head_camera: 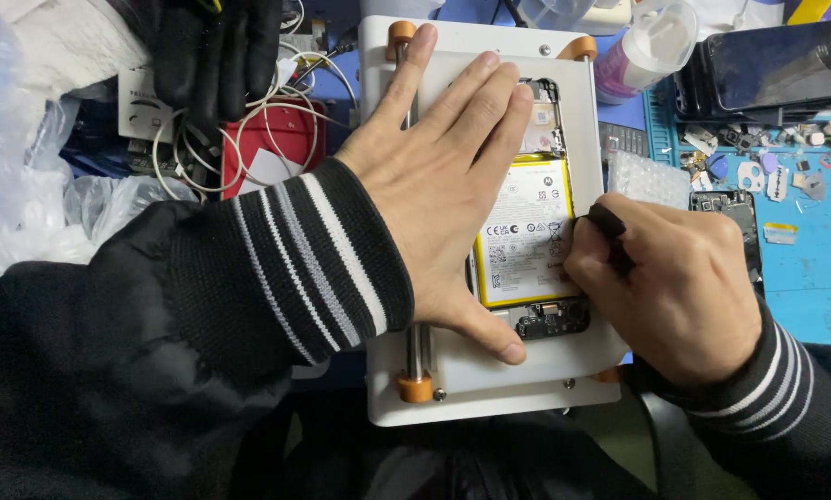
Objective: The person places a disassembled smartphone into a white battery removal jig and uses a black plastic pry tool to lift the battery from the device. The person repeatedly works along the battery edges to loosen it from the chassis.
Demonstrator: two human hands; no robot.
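Your left hand [438,190] lies spread flat, fingers splayed, pressing on the opened phone [531,213] that sits on the white fixture plate [489,375]. Your right hand [679,282] is curled closed around a black tool [610,231], its tip at the right edge of the yellow-rimmed battery [524,245], above the blue tabletop [818,278].

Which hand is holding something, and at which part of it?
The right hand grips a dark tool by its handle; its tip is hidden. The left hand holds nothing and lies flat on the opened phone.
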